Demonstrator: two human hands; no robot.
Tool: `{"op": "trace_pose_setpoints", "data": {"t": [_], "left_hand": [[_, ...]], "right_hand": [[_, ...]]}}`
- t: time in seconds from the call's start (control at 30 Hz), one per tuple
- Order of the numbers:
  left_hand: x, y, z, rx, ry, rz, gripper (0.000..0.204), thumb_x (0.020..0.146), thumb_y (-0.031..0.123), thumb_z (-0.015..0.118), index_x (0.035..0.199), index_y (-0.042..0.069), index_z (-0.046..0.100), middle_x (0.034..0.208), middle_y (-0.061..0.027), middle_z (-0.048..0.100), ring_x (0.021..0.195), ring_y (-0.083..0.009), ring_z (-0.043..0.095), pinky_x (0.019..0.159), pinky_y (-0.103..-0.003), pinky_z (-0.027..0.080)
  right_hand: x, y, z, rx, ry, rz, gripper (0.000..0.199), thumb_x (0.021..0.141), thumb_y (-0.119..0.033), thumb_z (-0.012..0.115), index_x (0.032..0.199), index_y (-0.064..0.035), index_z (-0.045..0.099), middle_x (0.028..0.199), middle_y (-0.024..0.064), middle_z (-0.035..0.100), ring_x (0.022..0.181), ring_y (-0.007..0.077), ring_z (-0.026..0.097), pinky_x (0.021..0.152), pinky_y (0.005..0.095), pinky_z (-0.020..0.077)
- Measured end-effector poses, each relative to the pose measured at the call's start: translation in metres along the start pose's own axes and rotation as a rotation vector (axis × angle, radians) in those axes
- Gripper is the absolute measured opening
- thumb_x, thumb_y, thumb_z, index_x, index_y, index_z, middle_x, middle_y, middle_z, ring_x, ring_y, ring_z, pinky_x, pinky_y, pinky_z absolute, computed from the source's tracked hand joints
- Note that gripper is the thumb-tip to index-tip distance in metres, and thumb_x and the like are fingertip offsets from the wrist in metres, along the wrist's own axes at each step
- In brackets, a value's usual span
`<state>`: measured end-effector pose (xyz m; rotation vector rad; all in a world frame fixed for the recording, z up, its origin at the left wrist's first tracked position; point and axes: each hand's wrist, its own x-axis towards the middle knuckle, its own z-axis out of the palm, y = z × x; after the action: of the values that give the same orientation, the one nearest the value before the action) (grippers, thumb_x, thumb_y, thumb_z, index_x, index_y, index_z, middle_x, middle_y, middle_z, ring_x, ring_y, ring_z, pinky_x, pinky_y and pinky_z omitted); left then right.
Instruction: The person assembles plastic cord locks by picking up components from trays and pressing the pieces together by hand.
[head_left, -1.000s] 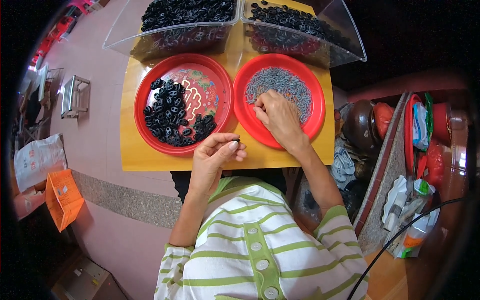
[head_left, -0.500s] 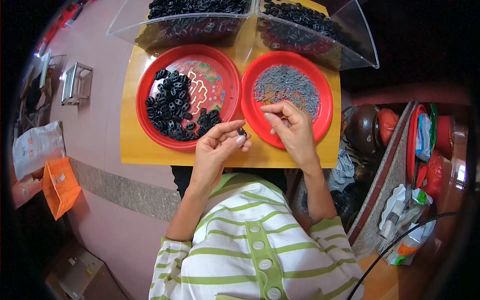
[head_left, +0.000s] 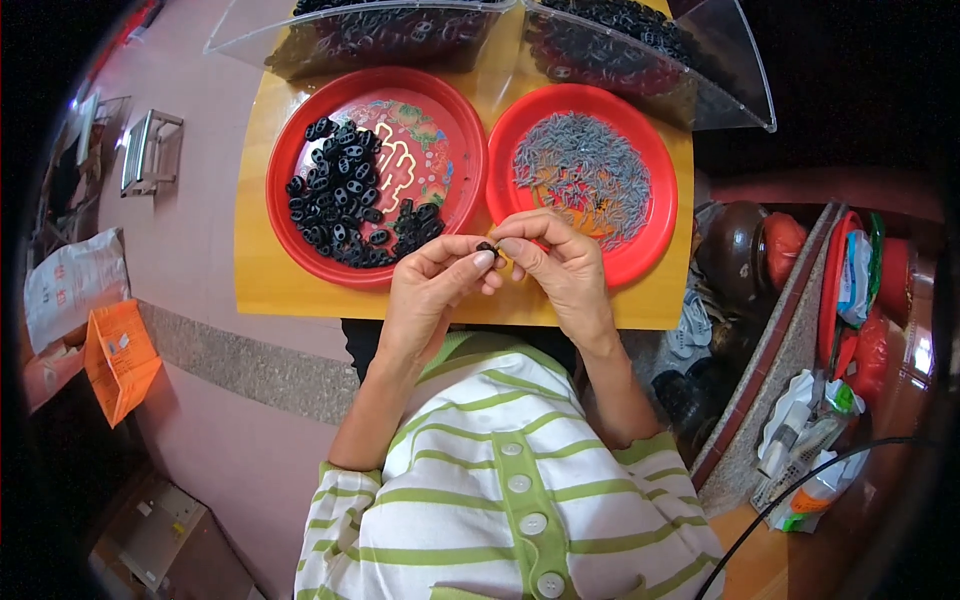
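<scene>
Between the thumb and forefinger of my left hand (head_left: 440,280) is a small black plastic piece (head_left: 487,249). My right hand (head_left: 555,265) is closed in a pinch right against that piece; whatever its fingertips hold is too small to make out. Both hands meet over the table's near part, in front of two red plates. Many black oval pieces with two holes (head_left: 345,190) lie in the left red plate (head_left: 279,215), mostly on its left and near side. Small grey screw-like pins (head_left: 585,165) are spread over the right red plate (head_left: 658,190).
Two clear plastic bins (head_left: 390,45) full of black pieces stand at the table's far side, the right bin (head_left: 620,75) angled. The yellow table (head_left: 300,298) ends just before my body. Pots and bags (head_left: 735,250) crowd the right; an orange bag (head_left: 120,360) stands left.
My right hand has moved left and now meets my left hand at the black piece. The left hand keeps its hold. The view has shifted slightly.
</scene>
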<state>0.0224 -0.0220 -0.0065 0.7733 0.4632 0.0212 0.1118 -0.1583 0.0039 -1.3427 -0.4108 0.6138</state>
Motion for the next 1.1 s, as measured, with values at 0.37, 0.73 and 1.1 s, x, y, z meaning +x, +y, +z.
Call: {"op": "trace_pose_setpoints", "data": {"t": [0.37,0.73,1.1], "left_hand": [[-0.003,0.0017,0.0003,-0.02,-0.047,0.015,0.017,0.089,0.008,0.057,0.101,-0.004,0.061,0.089,-0.0091,0.065,0.077,-0.0114,0.061,0.07,-0.022,0.049],[-0.0034,0.0016,-0.0006,-0.018,-0.024,0.016,0.017,0.089,0.008,0.057,0.1,-0.004,0.061,0.088,-0.0088,0.064,0.074,-0.0108,0.06,0.068,-0.022,0.048],[-0.0041,0.0018,0.0,0.001,-0.013,0.035,0.017,0.089,0.008,0.057,0.1,-0.004,0.062,0.086,-0.0086,0.065,0.073,-0.0106,0.06,0.067,-0.022,0.048]], "right_hand": [[-0.0009,0.0025,0.0016,0.015,-0.006,0.019,0.012,0.087,-0.003,0.058,0.098,-0.0002,0.063,0.092,0.0043,0.062,0.073,0.0068,0.057,0.062,0.0182,0.0455],[-0.002,0.0021,0.0034,0.033,0.004,0.046,0.012,0.087,-0.003,0.058,0.098,-0.0004,0.063,0.092,0.0044,0.062,0.074,0.0064,0.057,0.061,0.0171,0.0459],[-0.0025,0.005,0.0049,0.032,-0.001,0.025,0.011,0.087,-0.001,0.058,0.097,-0.0001,0.062,0.095,0.0055,0.06,0.074,0.0069,0.057,0.061,0.018,0.0463]]}}
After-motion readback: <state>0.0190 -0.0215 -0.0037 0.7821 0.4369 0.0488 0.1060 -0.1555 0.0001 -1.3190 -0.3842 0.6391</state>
